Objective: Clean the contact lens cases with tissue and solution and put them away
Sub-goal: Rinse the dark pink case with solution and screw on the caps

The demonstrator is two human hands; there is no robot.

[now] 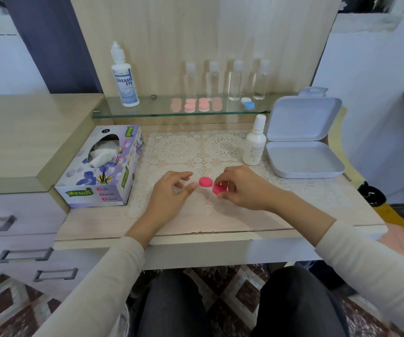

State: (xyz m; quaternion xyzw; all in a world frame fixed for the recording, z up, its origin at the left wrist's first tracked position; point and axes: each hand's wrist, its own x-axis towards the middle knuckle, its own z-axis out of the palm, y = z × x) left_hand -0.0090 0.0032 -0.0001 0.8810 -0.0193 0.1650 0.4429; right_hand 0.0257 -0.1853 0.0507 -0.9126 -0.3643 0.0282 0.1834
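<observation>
Head view: our right hand (242,188) pinches a pink cap (218,189), the hold of our left hand (171,193) unclear; wiping and storing, we judge, remain.

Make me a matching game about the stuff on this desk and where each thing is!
Things:
1. tissue box
2. Dream Eye solution bottle
3. white storage box
4. pink-capped lens case

Places:
A. on the glass shelf
B. lid open, at the desk's right side
C. between the left hand and right hand
D. at the desk's left side

Pairs: 1-D, 2-A, 3-B, 4-C
</observation>
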